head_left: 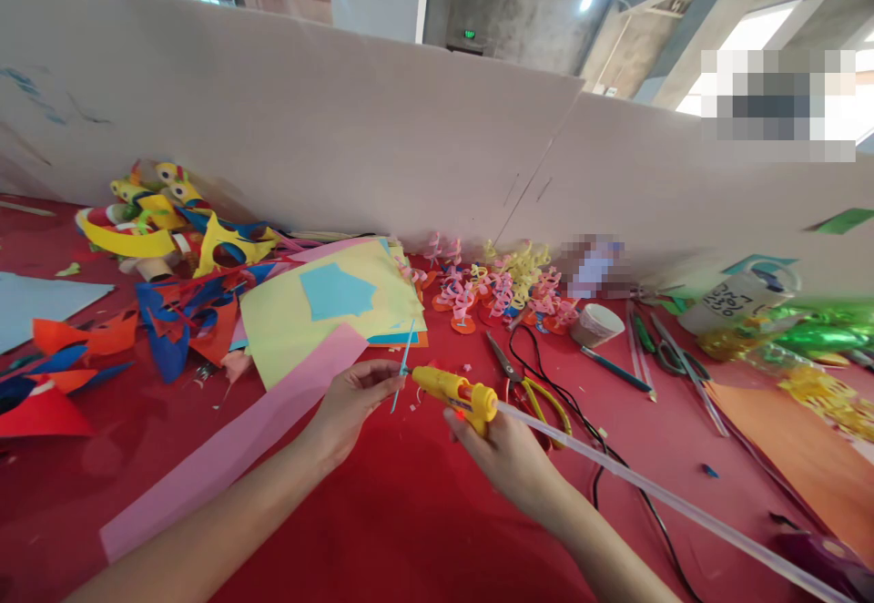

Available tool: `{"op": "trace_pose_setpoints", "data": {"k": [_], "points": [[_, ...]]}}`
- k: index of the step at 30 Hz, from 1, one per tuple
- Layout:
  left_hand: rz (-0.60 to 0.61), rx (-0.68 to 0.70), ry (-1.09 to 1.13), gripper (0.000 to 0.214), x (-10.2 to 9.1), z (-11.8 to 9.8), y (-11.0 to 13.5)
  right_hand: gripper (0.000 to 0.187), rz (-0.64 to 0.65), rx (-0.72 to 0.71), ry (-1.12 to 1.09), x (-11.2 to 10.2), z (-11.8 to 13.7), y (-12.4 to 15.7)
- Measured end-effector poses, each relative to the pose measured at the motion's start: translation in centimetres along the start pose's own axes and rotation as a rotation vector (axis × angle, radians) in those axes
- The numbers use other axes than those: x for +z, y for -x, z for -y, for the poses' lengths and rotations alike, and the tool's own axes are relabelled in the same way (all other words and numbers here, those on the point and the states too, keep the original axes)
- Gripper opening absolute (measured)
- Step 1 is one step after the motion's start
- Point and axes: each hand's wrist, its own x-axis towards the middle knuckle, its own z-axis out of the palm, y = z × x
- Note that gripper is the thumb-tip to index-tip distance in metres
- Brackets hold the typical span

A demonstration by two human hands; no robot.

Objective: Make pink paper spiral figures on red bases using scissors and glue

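Note:
My right hand (502,444) is wrapped round a yellow hot glue gun (447,389), its nozzle pointing left. A long clear glue stick (635,475) runs out of the gun's back toward the lower right, and a small red light glows on its side. Between the fingers of my left hand (361,393) is a thin light-blue paper strip (408,352), held nearly upright. The nozzle tip is at the strip or just beside it; whether they touch I cannot tell. A pink paper strip (238,448) lies under my left forearm.
Yellow paper sheets (273,330) with a blue piece on top lie behind my left hand. Pink and yellow paper curls (505,284) stand farther back. Scissors (509,368) and a black cord (580,416) lie right of the gun. A white foam-like board (307,129) borders the red table.

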Motion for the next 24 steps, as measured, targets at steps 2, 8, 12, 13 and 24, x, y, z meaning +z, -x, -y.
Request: {"op": "trace_pose_setpoints", "data": {"k": [2,8,12,13,24], "points": [[-0.001,0.018,-0.027,0.028,0.02,0.04,0.03,0.029,0.003,0.006,0.016,0.04,-0.07,0.0],[0.003,0.044,-0.071,0.028,0.12,-0.04,0.07,0.028,-0.003,0.014,0.037,-0.04,-0.17,-0.05],[0.005,0.048,-0.069,0.027,0.01,0.05,0.03,0.026,0.015,0.008,0.025,-0.11,-0.24,-0.03],[0.008,0.049,-0.068,0.026,-0.03,0.09,0.02,0.026,0.02,0.009,0.026,-0.14,-0.24,-0.02],[0.012,0.041,-0.065,0.027,-0.07,0.09,0.01,0.027,0.023,0.028,-0.011,-0.5,-0.06,-0.14]]}}
